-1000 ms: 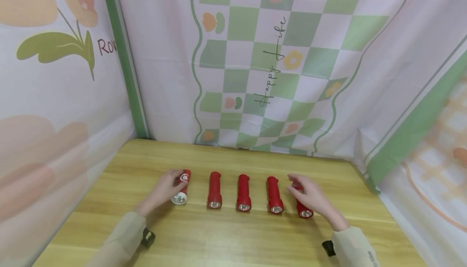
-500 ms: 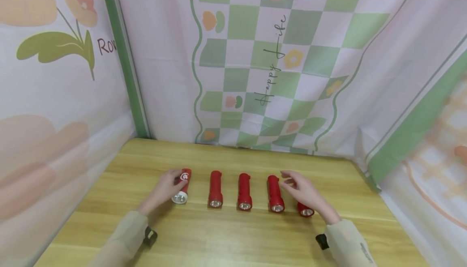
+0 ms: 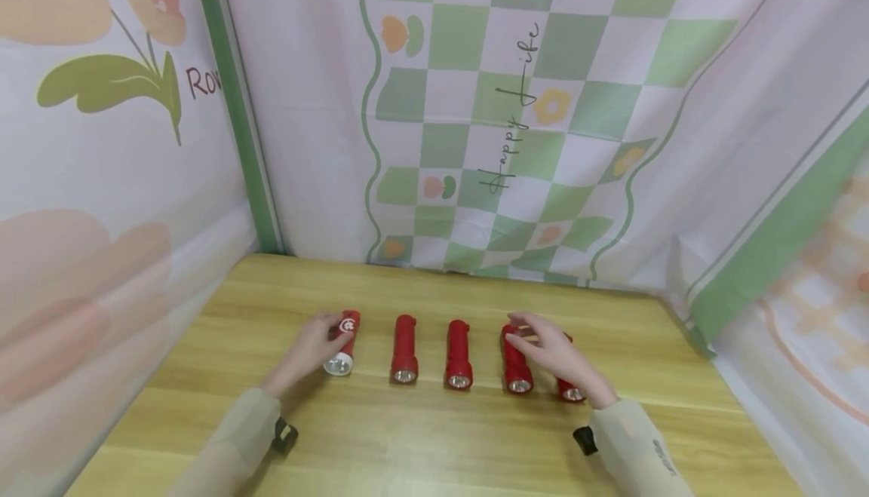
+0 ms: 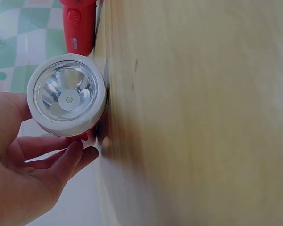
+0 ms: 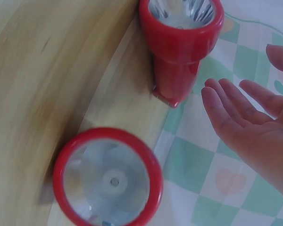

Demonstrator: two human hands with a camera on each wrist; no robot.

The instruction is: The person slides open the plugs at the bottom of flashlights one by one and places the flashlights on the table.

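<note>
My left hand (image 3: 311, 352) holds a red flashlight with a white head (image 3: 339, 363) at the left end of a row on the table. In the left wrist view its clear lens (image 4: 68, 96) faces the camera, thumb on one side and fingers on the other. My right hand (image 3: 555, 354) hovers over a red flashlight (image 3: 519, 376) farther right, fingers relaxed and apart from it. The right wrist view shows that flashlight (image 5: 179, 44) beside the loosely extended fingers (image 5: 236, 110). Partly hidden under the right hand and wrist lies the rightmost red flashlight (image 3: 570, 390).
Two more red flashlights, one left of centre (image 3: 405, 350) and one near the centre (image 3: 459, 354), lie between the hands. Wooden tabletop (image 3: 421, 437) spreads in front. A green-and-white checked curtain (image 3: 455, 135) hangs at the back edge, with printed cloth on both sides.
My right hand has moved left from the rightmost flashlight to over its neighbour. The left hand stays at the white-headed flashlight. The head view has shifted slightly.
</note>
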